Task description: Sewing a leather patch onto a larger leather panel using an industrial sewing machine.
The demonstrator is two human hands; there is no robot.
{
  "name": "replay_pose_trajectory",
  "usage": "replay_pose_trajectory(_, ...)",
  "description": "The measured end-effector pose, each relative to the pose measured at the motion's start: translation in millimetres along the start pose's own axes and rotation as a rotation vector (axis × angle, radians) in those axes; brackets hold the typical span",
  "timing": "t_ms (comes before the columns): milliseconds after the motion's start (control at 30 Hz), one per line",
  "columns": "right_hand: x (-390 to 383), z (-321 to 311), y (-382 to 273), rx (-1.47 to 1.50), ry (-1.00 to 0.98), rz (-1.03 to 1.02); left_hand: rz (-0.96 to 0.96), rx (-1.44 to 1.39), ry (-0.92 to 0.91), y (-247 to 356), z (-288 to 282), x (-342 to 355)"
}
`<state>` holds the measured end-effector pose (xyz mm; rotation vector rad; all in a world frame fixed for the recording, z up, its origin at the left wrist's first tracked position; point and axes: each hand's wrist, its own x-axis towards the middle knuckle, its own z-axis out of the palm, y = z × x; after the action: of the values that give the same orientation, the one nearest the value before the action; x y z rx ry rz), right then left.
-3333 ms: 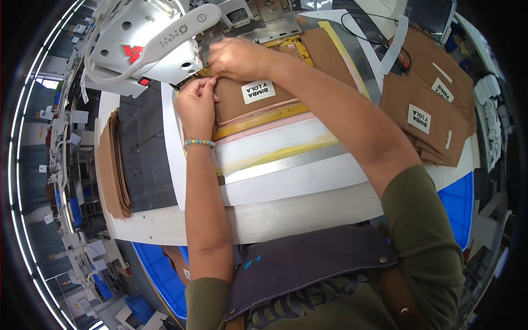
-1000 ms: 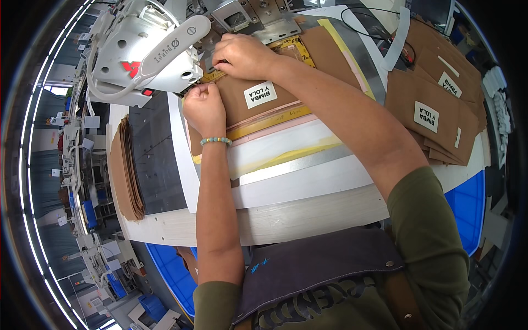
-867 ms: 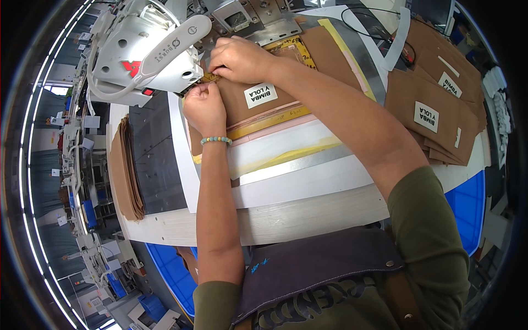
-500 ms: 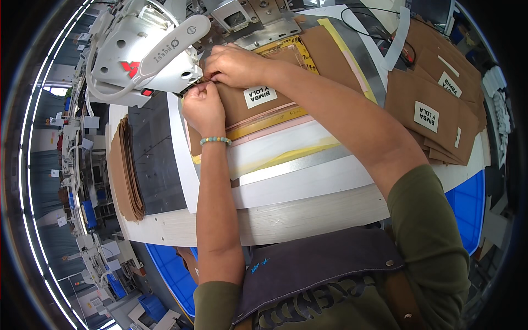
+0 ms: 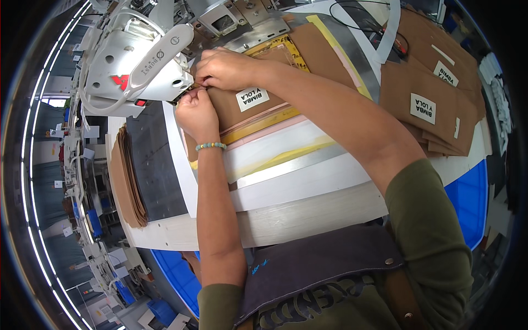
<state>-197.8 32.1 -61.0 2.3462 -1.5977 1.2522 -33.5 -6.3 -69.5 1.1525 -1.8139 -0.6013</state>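
Both of my hands meet beside the working end of a white sewing machine (image 5: pixel 110 66). My left hand (image 5: pixel 198 114), with a bead bracelet at its wrist, is pinched closed under the machine head. Touching or almost touching it, my right hand (image 5: pixel 226 69) also has its fingertips pressed together. What they pinch is too small and too covered to make out. Beneath them lies a brown fabric panel (image 5: pixel 228 107) with a white printed label (image 5: pixel 253 99). It sits in a flat template with yellow strips (image 5: pixel 258 127); my right hand and forearm hide part of it.
A pile of brown labelled pieces (image 5: pixel 399 91) stands at the right, near dark cables (image 5: pixel 352 25). More brown pieces (image 5: pixel 125 181) are stacked at the left table edge. Blue bins (image 5: pixel 467 198) stand below the table (image 5: pixel 308 217). A metal machine plate (image 5: pixel 258 41) lies beyond my hands.
The whole view has shifted slightly, with the machine and template now a little further left. My hands stay together at the same spot by the machine, fingers still pinched.
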Motion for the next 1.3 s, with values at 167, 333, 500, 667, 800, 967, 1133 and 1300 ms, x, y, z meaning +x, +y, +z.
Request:
replay_pose_trajectory(167,1,1,0,-0.018,-0.015,0.002,0.006,-0.032,-0.011,0,0,1)
replay_pose_trajectory(333,2,2,-2,-0.054,-0.027,0.030,-0.043,-0.049,-0.004,0,-1,1)
replay_pose_trajectory(500,2,3,-5,-0.098,0.001,0.062,-0.029,0.035,-0.001,1,-1,1)
replay_pose_trajectory(667,2,2,-4,-0.125,-0.025,0.079,-0.049,0.045,-0.005,-1,-1,2)
replay_pose_trajectory(800,2,2,-4,-0.111,-0.001,0.075,-0.026,0.071,0.005,-3,-1,4)
replay_pose_trajectory(967,0,0,-2,-0.025,0.015,0.048,-0.013,0.065,0.021,-3,1,4)
replay_pose_trajectory(1133,1,1,-1,-0.022,0.008,0.037,-0.051,0.043,0.016,-1,2,5)
replay_pose_trajectory(1300,1,1,-1,-0.008,0.001,0.034,-0.043,-0.032,-0.008,7,0,1)
